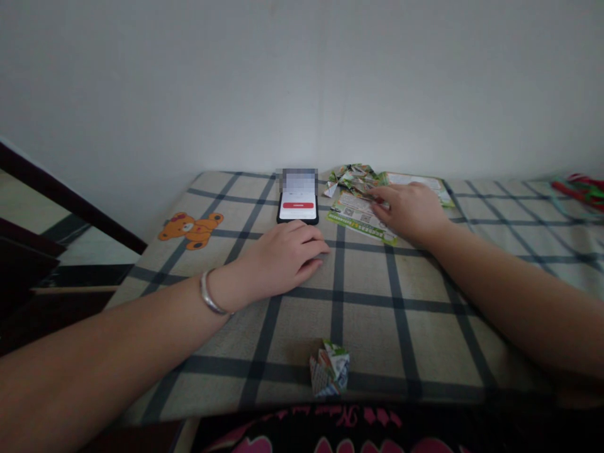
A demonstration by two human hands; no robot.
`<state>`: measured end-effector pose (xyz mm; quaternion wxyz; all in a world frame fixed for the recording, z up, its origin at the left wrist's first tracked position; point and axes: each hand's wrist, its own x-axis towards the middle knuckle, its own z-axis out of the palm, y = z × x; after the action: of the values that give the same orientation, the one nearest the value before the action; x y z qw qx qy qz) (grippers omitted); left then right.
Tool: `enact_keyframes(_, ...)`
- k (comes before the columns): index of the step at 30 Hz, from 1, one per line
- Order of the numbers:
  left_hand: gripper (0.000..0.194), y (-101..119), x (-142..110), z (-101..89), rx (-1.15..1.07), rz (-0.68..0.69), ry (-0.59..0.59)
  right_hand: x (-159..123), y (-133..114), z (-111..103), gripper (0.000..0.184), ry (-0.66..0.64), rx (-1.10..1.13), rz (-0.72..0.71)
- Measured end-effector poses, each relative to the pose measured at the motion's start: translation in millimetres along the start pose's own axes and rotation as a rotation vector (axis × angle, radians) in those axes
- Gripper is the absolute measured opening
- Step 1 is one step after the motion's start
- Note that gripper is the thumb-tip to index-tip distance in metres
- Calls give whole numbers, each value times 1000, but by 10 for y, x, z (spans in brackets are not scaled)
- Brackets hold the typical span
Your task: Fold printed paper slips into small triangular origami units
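From where I stand, the right hand (pixel 410 211) is over the papers at the far side of the table, just right of the phone (pixel 298 204). Its thumb and forefinger come close together at the right edge of the folded papers (pixel 356 179), but I cannot tell whether they are clamped on them or only resting there. A leaflet (pixel 361 217) lies flat on the near side of the folds, partly under that hand, and a sheet (pixel 443 190) shows beyond it, to the right.

The left hand (pixel 290 259) lies palm down on the checked cloth (pixel 368 327), its fingers loosely curled, a little apart, holding nothing. It sits at the phone's near edge; whether it touches, I can't say. A careless forward push there could shove the phone towards the wall (pixel 302 94) or tap its screen.

What worries me more is the small folded piece (pixel 330 370), standing alone by the table's near edge: a sleeve, the body or a tug on the cloth could tip it off. At the far side, a hasty drag of the right hand might spring the folds open, crease the leaflet or pull the papers along together.
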<state>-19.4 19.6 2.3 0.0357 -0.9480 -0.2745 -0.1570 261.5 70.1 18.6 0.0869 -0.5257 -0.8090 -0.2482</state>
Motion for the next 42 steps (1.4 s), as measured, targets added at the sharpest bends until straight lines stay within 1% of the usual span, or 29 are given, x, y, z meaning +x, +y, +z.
enact_keyframes(2, 22, -6, -6, 0, 4, 1, -8, -34, 14, -45, 37, -17, 48, 56)
enact_keyframes(4, 22, -7, -8, 2, 7, -1, -16, -80, 35, -104, 33, -66, 127, 64)
enact_keyframes(5, 22, -6, -9, 3, 9, -2, -18, -110, 46, -133, 33, -104, 187, 31)
enact_keyframes(7, 23, 1, -9, 5, 12, -2, -21, -186, 63, -175, 35, -159, 273, -96)
enact_keyframes(10, 23, 11, -4, 6, 15, 4, -19, -321, 79, -182, 43, -172, 298, -291)
enact_keyframes(12, 23, 15, 1, 7, 16, 9, -16, -399, 98, -148, 45, -161, 304, -337)
enact_keyframes(15, 23, 16, 3, 4, 13, 14, -16, -466, 158, -77, 47, -144, 349, -324)
enact_keyframes(21, 23, 22, 9, 1, 13, 25, -14, -473, 281, 1, 53, -165, 408, -365)
enact_keyframes(27, 24, 25, 11, -3, 15, 19, -37, -463, 290, 78, 56, -130, 433, -289)
enact_keyframes(31, 24, 24, 3, -9, 13, 23, -25, -459, 276, 121, 56, -101, 478, -233)
enact_keyframes(34, 24, 28, 3, -15, 8, 25, -26, -450, 242, 101, 46, -91, 497, -172)
enact_keyframes(37, 23, 35, 8, -21, 9, 17, -25, -443, 185, 27, 34, -97, 488, -187)
enact_keyframes(42, 22, 46, 14, -22, 6, 13, -9, -469, 43, -149, 31, -111, 462, -191)
